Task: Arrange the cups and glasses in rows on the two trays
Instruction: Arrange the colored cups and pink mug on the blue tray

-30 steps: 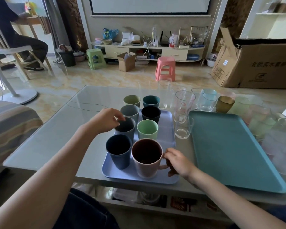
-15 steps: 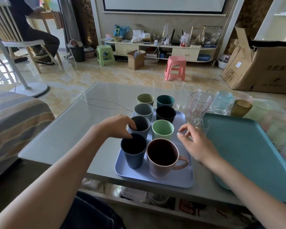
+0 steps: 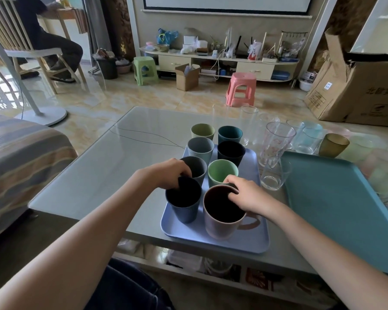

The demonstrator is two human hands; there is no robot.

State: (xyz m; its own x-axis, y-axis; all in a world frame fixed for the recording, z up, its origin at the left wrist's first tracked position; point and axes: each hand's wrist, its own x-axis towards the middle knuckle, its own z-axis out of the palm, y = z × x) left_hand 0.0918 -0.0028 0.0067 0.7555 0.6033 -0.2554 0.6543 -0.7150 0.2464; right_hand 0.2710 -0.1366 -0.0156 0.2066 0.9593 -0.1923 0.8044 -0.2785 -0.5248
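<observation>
A lavender tray (image 3: pixel 251 240) at the table's near edge holds two rows of cups. Nearest stand a dark blue cup (image 3: pixel 183 209) and a pink mug (image 3: pixel 220 227); behind them come a dark grey cup (image 3: pixel 198 168), a mint cup (image 3: pixel 221 173), a pale grey cup (image 3: pixel 199 149) and a black cup (image 3: pixel 231 153). An olive cup (image 3: pixel 202 131) and a teal cup (image 3: pixel 230 134) stand at the tray's far end. My left hand (image 3: pixel 166 175) curls over the dark blue cup's far rim. My right hand (image 3: pixel 249 195) grips the mug's far rim, fingertips inside. The teal tray (image 3: pixel 336 198) lies bare to the right.
Between the trays stand a short clear glass (image 3: pixel 273 175) and a tall printed glass (image 3: pixel 276 142). More clear and tinted glasses, among them an amber one (image 3: pixel 333 145), crowd the table's far right. A striped sofa (image 3: pixel 20 157) is at the left.
My right hand left the mug's handle, reached toward the glasses, then came back onto the mug's rim. My left hand slid from the dark grey cup onto the dark blue one.
</observation>
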